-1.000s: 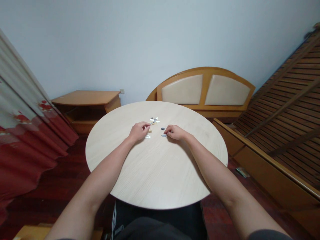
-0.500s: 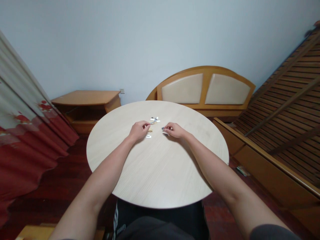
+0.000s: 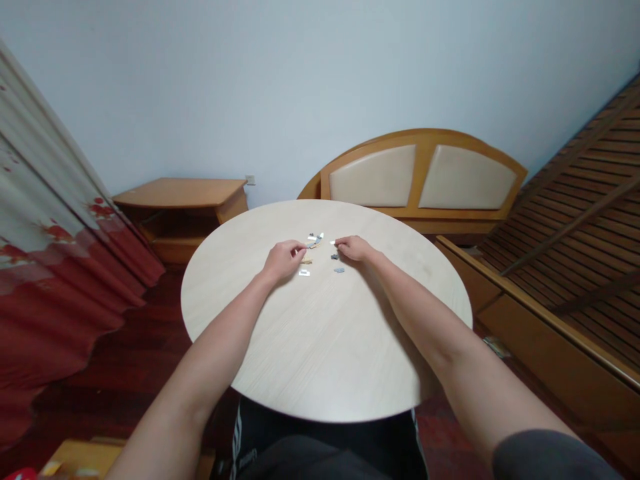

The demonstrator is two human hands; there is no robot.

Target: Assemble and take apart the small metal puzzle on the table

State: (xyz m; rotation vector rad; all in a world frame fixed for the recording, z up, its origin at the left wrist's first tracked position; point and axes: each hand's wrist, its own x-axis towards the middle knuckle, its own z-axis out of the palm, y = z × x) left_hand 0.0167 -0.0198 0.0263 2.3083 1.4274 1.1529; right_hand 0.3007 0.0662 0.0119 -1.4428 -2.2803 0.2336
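My left hand [image 3: 286, 260] rests on the round table [image 3: 320, 347], thumb and fingers pinched at the end of a small grey piece [image 3: 313, 245]. My right hand [image 3: 354, 248] lies opposite, its fingertips closed on a small white piece [image 3: 333, 243]. Beyond the left fingertips is a small cluster of white and dark bits [image 3: 313, 237]. Close below the left hand are a tan piece [image 3: 307, 261] and a white piece with a grey mark [image 3: 304, 273]. A dark piece [image 3: 335, 257] and a grey-blue piece [image 3: 339, 271] lie below the right fingertips. All are too small to identify.
A wooden cabinet [image 3: 183, 191] stands behind the table at left, and a padded headboard [image 3: 420, 177] leans by the wall. Wooden slats [image 3: 575, 187] and a bed frame [image 3: 530, 313] are at right. A red and white curtain [image 3: 60, 253] hangs at left.
My right hand has left the dark and grey-blue pieces, which now lie uncovered, and moved slightly farther from me to the white piece. My left hand stays at the grey piece. The view has shifted slightly.
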